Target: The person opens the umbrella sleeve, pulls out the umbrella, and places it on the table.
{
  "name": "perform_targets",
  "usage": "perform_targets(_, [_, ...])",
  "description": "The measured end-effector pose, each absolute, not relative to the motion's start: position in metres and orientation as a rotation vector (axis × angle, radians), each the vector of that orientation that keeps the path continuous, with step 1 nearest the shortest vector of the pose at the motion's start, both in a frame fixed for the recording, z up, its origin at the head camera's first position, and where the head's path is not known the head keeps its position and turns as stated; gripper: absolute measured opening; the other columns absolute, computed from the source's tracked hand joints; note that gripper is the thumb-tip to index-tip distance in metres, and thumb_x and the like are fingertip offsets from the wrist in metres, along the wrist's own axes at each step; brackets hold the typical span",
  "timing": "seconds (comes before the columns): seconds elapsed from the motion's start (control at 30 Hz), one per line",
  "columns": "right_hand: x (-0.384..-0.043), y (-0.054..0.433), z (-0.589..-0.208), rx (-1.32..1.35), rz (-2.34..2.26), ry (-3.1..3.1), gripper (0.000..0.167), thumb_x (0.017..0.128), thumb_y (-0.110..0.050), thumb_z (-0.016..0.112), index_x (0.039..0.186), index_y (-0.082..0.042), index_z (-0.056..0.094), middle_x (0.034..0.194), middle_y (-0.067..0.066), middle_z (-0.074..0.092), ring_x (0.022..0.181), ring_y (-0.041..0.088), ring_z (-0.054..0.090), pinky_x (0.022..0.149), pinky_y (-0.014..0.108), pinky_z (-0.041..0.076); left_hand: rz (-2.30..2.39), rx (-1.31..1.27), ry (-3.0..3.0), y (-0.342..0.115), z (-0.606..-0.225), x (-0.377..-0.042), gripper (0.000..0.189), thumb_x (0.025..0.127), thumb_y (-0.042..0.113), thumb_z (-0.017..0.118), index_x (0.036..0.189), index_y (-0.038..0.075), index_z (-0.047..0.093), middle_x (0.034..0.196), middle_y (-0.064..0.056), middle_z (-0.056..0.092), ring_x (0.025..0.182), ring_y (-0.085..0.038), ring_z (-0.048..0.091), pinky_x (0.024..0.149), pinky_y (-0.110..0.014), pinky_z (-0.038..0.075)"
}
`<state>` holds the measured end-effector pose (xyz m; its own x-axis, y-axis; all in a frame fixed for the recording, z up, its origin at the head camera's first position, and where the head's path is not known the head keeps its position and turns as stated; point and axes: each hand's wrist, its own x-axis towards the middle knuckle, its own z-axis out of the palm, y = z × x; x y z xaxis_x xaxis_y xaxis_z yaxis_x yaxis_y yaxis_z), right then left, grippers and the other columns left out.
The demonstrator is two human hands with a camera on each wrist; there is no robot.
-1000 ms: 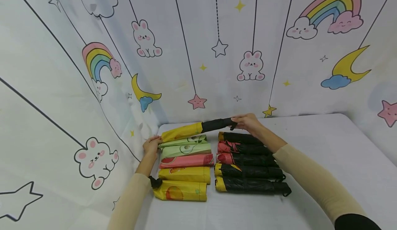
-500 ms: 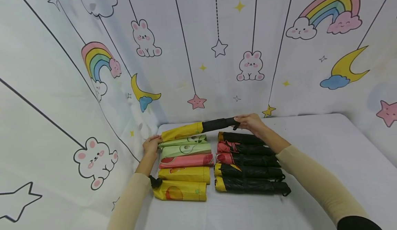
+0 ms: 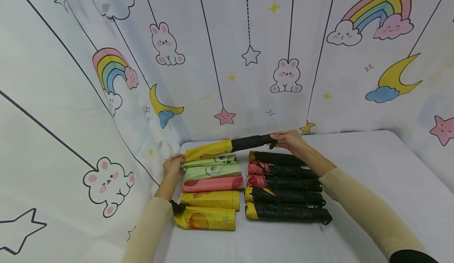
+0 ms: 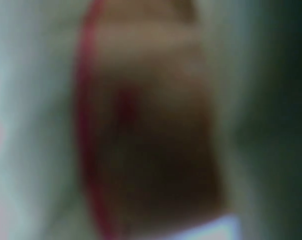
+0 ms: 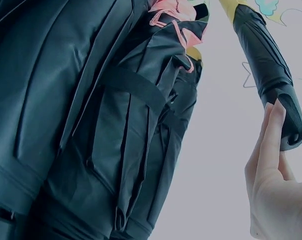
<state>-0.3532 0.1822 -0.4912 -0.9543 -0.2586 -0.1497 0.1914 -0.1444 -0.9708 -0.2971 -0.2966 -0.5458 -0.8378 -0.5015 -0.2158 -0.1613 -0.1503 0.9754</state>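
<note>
A black folded umbrella (image 3: 252, 142) sticks out of a yellow fabric sleeve (image 3: 208, 150), raised at a slight tilt over the back of the table. My left hand (image 3: 173, 163) pinches the sleeve's far left end. At the umbrella's other end my right hand (image 3: 286, 138) grips the black tip; the right wrist view shows its fingers round the end with the strap loop (image 5: 290, 117). Below lie green avocado-print sleeves (image 3: 213, 171), a red sleeve (image 3: 213, 184) and yellow sleeves (image 3: 209, 217). The left wrist view is a blur.
Several black folded umbrellas (image 3: 283, 197) with yellow or red ends lie in a column right of the sleeves, on a white-covered table (image 3: 376, 160). A white curtain (image 3: 213, 77) with cartoon prints hangs behind and to the left.
My right hand has moved slightly right with the umbrella, so a little more black shows beyond the yellow sleeve. My left hand has stayed in place.
</note>
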Motion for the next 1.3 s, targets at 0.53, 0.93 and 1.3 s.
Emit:
perform_targets(0.53, [-0.352, 0.208, -0.489, -0.049, -2.142, 1.863, 0.058, 0.099, -0.020, 0.075, 0.142, 0.013, 0.055, 0.106, 0.003, 0.078, 0.099, 0.021, 0.077, 0.089, 0.033, 0.060, -2.058, 0.756, -1.905, -0.299, -0.548, -0.298, 0.039, 0.091, -0.005, 0.074, 0.129, -0.005, 0.067, 0.123, -0.014, 0.075, 0.114, -0.024, 0.070, 0.082, -0.022, 0.056])
perform_targets(0.93, [-0.347, 0.230, -0.490, -0.079, -2.169, 1.878, 0.054, 0.099, -0.018, 0.075, 0.139, 0.013, 0.056, 0.102, 0.001, 0.078, 0.099, 0.023, 0.077, 0.088, 0.032, 0.060, -2.079, 0.768, -1.888, -0.297, -0.545, -0.295, 0.042, 0.091, -0.004, 0.075, 0.131, -0.005, 0.065, 0.124, -0.014, 0.074, 0.107, -0.020, 0.071, 0.079, -0.023, 0.055])
perform_targets(1.3, [-0.343, 0.259, -0.495, -0.071, -2.206, 1.862, 0.052, 0.100, -0.017, 0.072, 0.139, 0.012, 0.055, 0.105, 0.000, 0.077, 0.097, 0.020, 0.077, 0.088, 0.031, 0.060, -2.090, 0.776, -1.886, -0.299, -0.546, -0.294, 0.042, 0.093, -0.004, 0.073, 0.133, -0.006, 0.063, 0.127, -0.014, 0.072, 0.110, -0.020, 0.070, 0.086, -0.025, 0.056])
